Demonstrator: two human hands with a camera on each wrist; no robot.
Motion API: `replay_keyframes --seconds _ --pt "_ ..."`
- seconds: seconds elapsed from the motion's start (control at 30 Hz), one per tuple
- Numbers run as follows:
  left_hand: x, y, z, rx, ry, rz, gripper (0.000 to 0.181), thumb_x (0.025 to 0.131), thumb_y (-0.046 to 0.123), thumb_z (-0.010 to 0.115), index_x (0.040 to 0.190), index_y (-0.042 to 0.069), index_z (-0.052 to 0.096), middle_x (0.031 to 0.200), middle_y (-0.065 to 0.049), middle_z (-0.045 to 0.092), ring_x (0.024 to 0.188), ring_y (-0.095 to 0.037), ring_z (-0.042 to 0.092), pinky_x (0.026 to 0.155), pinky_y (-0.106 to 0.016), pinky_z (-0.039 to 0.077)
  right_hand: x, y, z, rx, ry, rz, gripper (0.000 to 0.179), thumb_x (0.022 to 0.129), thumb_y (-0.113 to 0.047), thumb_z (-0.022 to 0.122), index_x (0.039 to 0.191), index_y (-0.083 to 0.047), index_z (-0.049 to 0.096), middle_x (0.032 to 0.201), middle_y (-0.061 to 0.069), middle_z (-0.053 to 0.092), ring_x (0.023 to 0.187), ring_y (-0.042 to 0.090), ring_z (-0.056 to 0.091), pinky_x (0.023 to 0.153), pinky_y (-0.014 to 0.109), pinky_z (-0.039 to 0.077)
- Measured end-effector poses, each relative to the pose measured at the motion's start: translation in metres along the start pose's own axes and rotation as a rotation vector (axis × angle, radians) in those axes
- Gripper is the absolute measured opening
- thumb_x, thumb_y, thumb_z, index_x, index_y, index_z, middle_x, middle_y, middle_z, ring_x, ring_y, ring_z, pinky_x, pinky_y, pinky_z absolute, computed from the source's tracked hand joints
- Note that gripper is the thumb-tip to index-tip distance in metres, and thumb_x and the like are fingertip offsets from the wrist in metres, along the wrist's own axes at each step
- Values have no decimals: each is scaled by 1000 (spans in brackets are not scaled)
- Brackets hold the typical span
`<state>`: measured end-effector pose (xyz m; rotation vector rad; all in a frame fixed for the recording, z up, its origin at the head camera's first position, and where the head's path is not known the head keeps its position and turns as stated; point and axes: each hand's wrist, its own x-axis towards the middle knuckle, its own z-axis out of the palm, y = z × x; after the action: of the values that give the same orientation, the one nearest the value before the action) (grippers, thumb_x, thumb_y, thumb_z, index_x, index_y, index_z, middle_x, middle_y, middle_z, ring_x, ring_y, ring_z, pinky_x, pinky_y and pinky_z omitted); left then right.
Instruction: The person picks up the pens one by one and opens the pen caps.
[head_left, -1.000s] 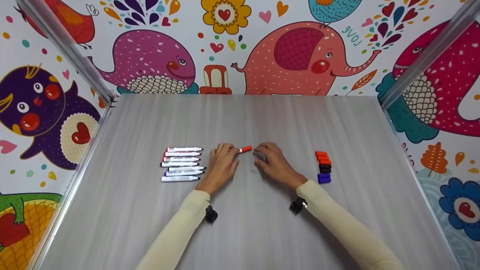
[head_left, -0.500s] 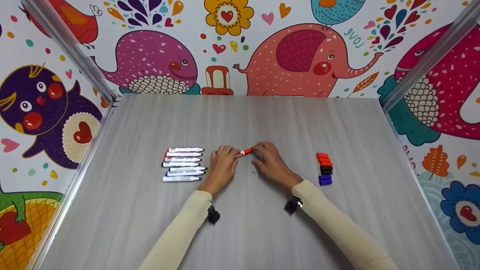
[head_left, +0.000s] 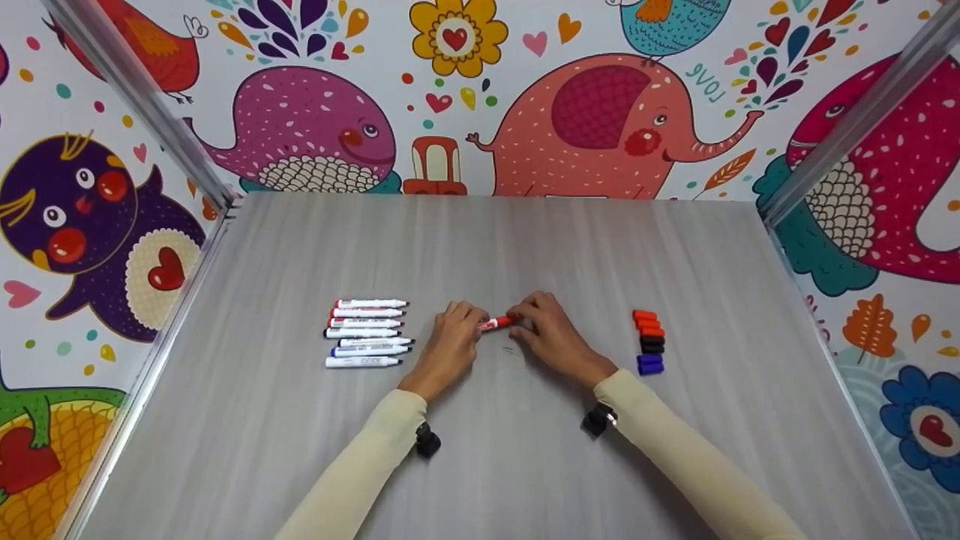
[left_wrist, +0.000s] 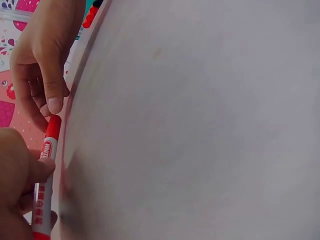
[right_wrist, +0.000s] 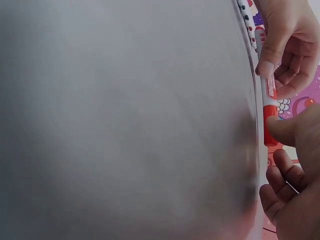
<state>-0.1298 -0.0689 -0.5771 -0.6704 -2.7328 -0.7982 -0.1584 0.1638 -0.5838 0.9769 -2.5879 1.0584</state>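
Note:
A white whiteboard marker (head_left: 487,325) with a red cap (head_left: 511,320) is between the hands over the middle of the table. My left hand (head_left: 448,341) grips its white barrel (left_wrist: 44,192), thumb along the side, as the left wrist view shows. At the capped end is my right hand (head_left: 559,337), thumb and index finger pinching the red cap. In the right wrist view the thumb lies against the cap (right_wrist: 269,141), while the other fingers curl loosely below. The cap sits flush on the barrel.
Left of the hands lie several uncapped white markers (head_left: 365,332) in a row, tips pointing right. On the right, loose red, black and blue caps (head_left: 651,341) form a column. Small dark marks (head_left: 508,349) show on the grey table (head_left: 480,465). Cartoon-printed walls (head_left: 442,97) enclose it.
The right hand has come left from a small gap onto the red cap. Both hands and the marker have shifted slightly toward the person, and more of the barrel shows.

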Motion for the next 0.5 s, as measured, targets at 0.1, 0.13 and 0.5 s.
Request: replay_keyframes --seconds 0.1,0.13,0.5 --pt "-3 7 -4 11 -5 47 18 103 -5 70 118 5 75 112 -8 69 110 -28 64 96 -50 54 -4 -3 -7 10 -19 -4 21 97 -7 84 117 -4 78 114 10 68 108 27 61 93 45 52" --pt "-3 10 -6 17 -4 62 17 103 -4 70 118 5 75 112 -8 69 110 -28 64 96 -50 54 -5 -4 -10 13 -31 -1 21 98 -9 84 117 -5 78 115 9 69 109 26 62 94 45 53" --pt "-3 34 -18 46 -4 171 17 102 -1 75 116 8 76 109 -5 69 104 -24 65 92 -43 54 -17 -14 -33 -27 -80 -40 18 100 -11 82 117 -8 78 107 3 73 100 20 63 89 39 56"
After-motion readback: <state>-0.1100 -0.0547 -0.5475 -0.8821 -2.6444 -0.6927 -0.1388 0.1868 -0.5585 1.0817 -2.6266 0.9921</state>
